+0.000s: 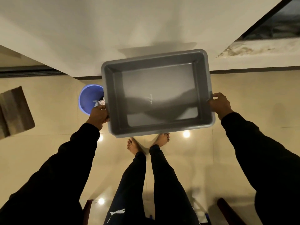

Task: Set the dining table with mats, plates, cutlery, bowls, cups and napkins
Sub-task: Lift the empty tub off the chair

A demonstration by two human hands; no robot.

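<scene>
No readable text or numbers anywhere — only a white leaping-cat logo can be made out, printed on the dark trousers [129, 184] near the thigh.

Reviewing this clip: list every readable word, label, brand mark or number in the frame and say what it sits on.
No readable words or numbers anywhere.
Trouser leg: a white leaping-cat logo, no lettering beside it.
Grey tub, held by the left hand and right hand: a faint raised mark on its floor, too blurred to read.
Blue bucket: no label visible.

blue bucket [88, 99] half hidden behind grey tub [112, 88]
</scene>
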